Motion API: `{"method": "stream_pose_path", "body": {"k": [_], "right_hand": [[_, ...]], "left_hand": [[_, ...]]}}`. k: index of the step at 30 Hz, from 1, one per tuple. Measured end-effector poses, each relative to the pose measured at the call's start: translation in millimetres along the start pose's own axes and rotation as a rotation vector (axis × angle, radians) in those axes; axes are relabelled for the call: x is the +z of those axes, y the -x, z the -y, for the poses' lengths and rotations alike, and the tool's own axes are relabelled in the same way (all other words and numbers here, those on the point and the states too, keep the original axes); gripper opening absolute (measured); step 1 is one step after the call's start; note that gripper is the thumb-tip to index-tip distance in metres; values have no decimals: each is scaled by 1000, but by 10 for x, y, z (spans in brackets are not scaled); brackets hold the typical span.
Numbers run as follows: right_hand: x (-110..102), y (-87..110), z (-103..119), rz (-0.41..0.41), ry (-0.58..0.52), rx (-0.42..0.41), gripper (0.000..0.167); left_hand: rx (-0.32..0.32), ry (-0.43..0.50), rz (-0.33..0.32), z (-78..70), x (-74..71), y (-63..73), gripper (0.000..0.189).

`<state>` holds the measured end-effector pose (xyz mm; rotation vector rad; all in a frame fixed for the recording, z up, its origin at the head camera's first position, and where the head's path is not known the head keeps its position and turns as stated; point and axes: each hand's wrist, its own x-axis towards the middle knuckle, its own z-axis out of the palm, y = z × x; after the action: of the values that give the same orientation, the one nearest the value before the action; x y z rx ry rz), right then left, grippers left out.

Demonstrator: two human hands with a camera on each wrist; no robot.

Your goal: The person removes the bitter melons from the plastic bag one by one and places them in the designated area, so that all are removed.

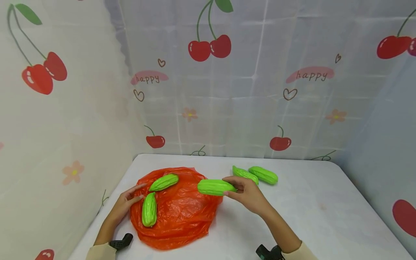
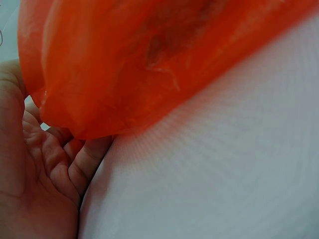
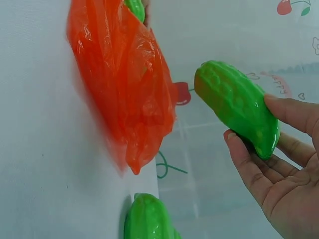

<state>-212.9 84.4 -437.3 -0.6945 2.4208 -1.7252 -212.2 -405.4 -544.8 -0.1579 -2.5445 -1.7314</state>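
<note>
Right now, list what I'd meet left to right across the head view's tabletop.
Left hand, near bitter melon on red plastic bag, far bitter melon there, bitter melon in right hand, rightmost bitter melon.

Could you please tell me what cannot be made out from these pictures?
Left wrist view: some fingertips of the left hand, hidden behind the bag.
Left wrist view: a dark patch on the bag, too blurred to identify.
Right wrist view: the lower gourd, cut off by the bottom edge.
Right wrist view: the upper gourd, cut off by the top edge.
Head view: the rightmost cherries, cut off by the right edge.
</note>
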Motion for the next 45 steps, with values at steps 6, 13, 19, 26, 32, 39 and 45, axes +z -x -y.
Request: {"method": "stream_pose_path", "body": {"k": [6,13,19,26,32,39,45], "right_hand": [[-117,69,-71,-22,-5,10,47],[-250,140,-124,-63,13,33,46],[-350,159,-172,-78,26,58,47],[-443,149,-245,-36,18,79,46],[-521,127,-330,9,-7,105,47],[-635,109,-421,20,-58,179,52],[-735,115,-498,18,-118,176,51]], "left_hand": [[3,-3,0,5,10,-8,50],[18,3,0,54,22,-3,49],[30,6,1,83,38,-8,49],[16,7,3,64,44,0,49],[9,5,2,45,31,11,49],[14,2,12,32,5,4,49],[17,4,21,23,-9,-12,49]]}}
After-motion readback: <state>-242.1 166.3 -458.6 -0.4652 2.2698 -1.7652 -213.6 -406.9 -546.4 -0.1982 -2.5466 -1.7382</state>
